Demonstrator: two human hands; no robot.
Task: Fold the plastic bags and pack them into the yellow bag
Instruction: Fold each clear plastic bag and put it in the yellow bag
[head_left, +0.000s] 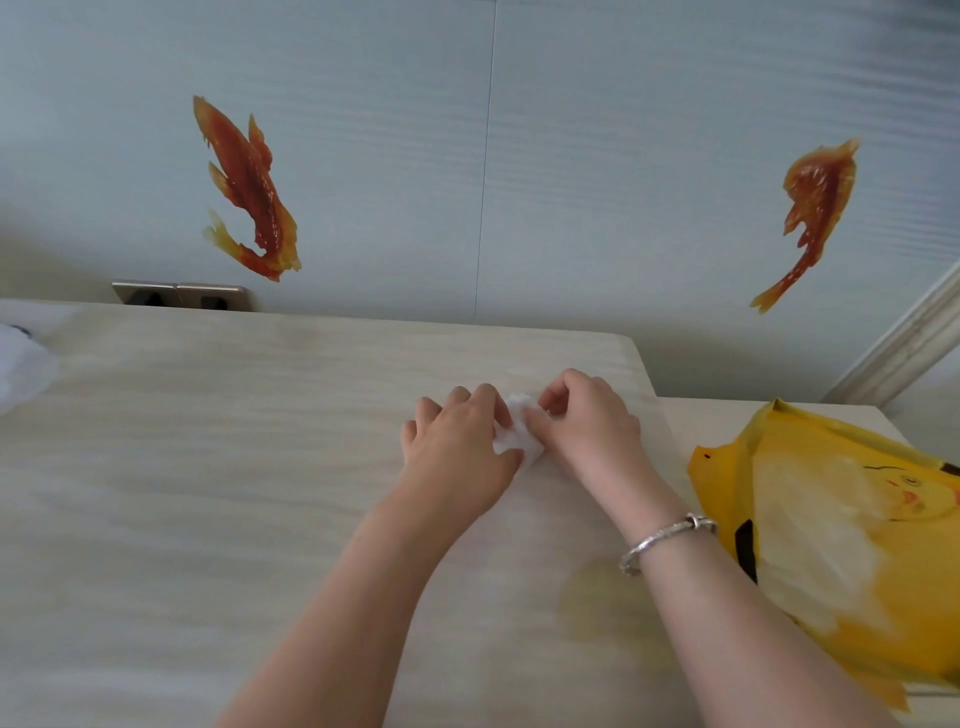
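A small white plastic bag (514, 434), folded into a compact wad, lies on the pale wooden table (234, 441) between both hands. My left hand (457, 452) holds its left side, thumb under the lower edge and fingers over the top. My right hand (587, 421) pinches the wad's right side with curled fingers; a silver bracelet sits on that wrist. The yellow bag (841, 551) with a cartoon print lies flat at the right, on a lower surface beside the table.
More white plastic (21, 369) lies at the table's far left edge. Wall sockets (179, 296) sit behind the table's back edge. The wall carries two orange fish stickers. The table's right edge runs close to the yellow bag.
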